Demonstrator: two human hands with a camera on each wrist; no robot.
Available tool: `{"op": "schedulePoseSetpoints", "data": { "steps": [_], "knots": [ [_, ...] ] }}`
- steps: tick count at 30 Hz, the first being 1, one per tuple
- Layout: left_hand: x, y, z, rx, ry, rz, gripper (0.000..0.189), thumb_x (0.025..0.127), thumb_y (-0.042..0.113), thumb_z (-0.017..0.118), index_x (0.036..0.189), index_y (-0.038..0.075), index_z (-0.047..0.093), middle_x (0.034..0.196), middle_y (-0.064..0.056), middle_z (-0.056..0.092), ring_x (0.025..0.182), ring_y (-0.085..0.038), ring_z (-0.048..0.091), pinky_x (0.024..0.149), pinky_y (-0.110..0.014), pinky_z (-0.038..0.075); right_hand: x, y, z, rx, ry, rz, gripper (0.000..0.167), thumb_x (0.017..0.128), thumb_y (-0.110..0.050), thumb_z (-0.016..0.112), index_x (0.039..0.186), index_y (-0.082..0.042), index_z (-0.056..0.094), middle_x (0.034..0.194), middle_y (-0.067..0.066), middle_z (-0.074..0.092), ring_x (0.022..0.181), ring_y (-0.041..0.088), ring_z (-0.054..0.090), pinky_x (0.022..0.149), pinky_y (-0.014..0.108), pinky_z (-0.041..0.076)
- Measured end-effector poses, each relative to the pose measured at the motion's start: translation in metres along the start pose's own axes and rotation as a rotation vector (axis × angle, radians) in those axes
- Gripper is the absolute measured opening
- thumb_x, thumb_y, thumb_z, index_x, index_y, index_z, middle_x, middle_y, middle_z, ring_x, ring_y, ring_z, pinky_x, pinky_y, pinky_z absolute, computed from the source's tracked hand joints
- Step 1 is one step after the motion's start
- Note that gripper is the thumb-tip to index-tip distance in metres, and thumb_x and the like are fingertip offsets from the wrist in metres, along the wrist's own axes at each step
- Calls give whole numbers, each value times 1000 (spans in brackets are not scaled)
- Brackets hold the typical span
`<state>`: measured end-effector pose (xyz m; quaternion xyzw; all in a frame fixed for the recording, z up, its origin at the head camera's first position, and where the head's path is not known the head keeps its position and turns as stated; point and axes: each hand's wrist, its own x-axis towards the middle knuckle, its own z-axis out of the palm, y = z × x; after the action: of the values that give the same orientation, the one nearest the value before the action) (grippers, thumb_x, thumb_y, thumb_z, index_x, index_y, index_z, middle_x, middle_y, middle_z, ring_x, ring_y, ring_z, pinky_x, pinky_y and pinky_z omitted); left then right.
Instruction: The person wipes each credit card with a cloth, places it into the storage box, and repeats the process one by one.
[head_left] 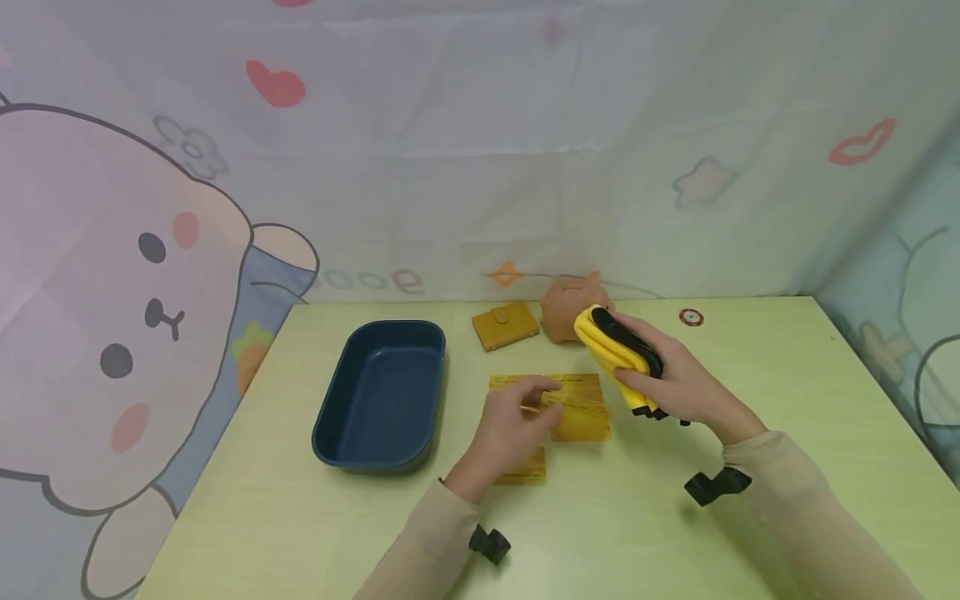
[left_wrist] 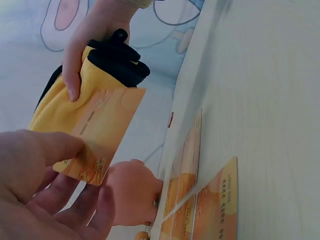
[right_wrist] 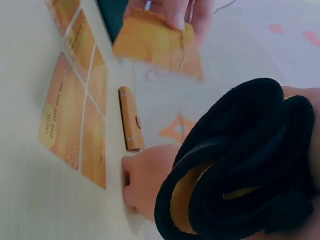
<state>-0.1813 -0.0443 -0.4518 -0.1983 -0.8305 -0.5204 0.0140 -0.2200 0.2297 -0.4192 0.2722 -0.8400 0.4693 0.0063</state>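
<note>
My left hand [head_left: 510,429] pinches an orange-yellow bank card [left_wrist: 107,132] between thumb and fingers, raised above the table. Beneath it, several matching cards [head_left: 528,471] lie flat, close together in rows; the hand hides part of them in the head view. A folded yellow cloth [head_left: 617,367] with black edging is gripped in my right hand [head_left: 678,379], to the right of the cards and off the tabletop. In the left wrist view the held card overlaps the cloth. The cloth's black-edged folds [right_wrist: 240,150] fill the lower right of the right wrist view.
A dark blue bin [head_left: 382,400] stands left of the cards. Toward the back are a mustard snap-closed card wallet [head_left: 506,326] and a pink piggy bank [head_left: 564,312], partly behind the cloth. A small round red-and-white disc [head_left: 692,317] lies at back right. A printed curtain hangs behind.
</note>
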Motion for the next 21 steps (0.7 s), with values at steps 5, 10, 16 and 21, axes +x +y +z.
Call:
{"op": "schedulePoseSetpoints", "data": {
  "steps": [5, 10, 16, 21],
  "knots": [
    [3, -1, 0, -121, 69, -113, 25, 102, 15, 70, 124, 6, 75, 114, -14, 69, 80, -31, 78, 62, -26, 61, 2, -6, 2, -10, 14, -42, 72, 101, -4, 67, 164, -17, 36, 152, 17, 49, 103, 23, 60, 79, 29, 58],
    [9, -2, -1, -233, 82, -211, 32, 103, 12, 67, 134, 7, 70, 123, -18, 68, 87, -26, 79, 72, -37, 66, 4, -9, 7, -75, 2, -101, 73, 98, -2, 70, 163, -17, 39, 151, 13, 51, 111, 22, 58, 90, 29, 55],
    [14, 1, -3, -438, 81, -294, 43, 102, 7, 63, 145, 7, 62, 86, -7, 65, 87, -33, 78, 80, -43, 65, 9, -9, 19, -168, -57, -200, 74, 95, -1, 72, 160, -19, 43, 148, 8, 53, 124, 24, 56, 101, 49, 53],
    [16, 6, -5, -536, 75, -269, 44, 103, 4, 61, 147, 5, 60, 91, -11, 72, 91, -25, 78, 83, -45, 64, 11, -12, 26, -206, -96, -203, 76, 93, 0, 75, 160, -20, 44, 150, 13, 50, 132, 33, 54, 104, 60, 51]
  ]
}}
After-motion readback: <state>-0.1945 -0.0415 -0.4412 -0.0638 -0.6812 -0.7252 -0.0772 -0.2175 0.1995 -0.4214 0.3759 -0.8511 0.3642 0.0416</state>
